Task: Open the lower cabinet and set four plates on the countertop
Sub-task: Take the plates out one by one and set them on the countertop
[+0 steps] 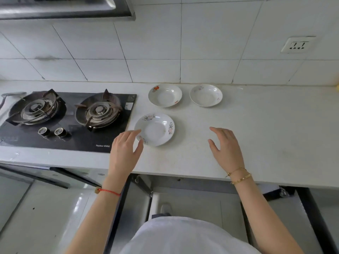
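Observation:
Three white plates with small painted patterns lie on the white countertop [266, 129]. One plate [165, 95] sits at the back, a second plate [206, 95] to its right, and a third plate [156, 130] nearer the front. My left hand [124, 153] is open, its fingertips touching or almost touching the left rim of the front plate. My right hand [227, 147] hovers open over bare countertop to the right of that plate, holding nothing. Below the counter the lower cabinet [194, 202] stands open, with doors swung out to both sides.
A black two-burner gas hob [67, 118] fills the counter to the left, close to the front plate. A tiled wall with a socket [298, 45] rises behind. A range hood [64, 8] hangs at top left. The open cabinet doors [132, 204] flank my body.

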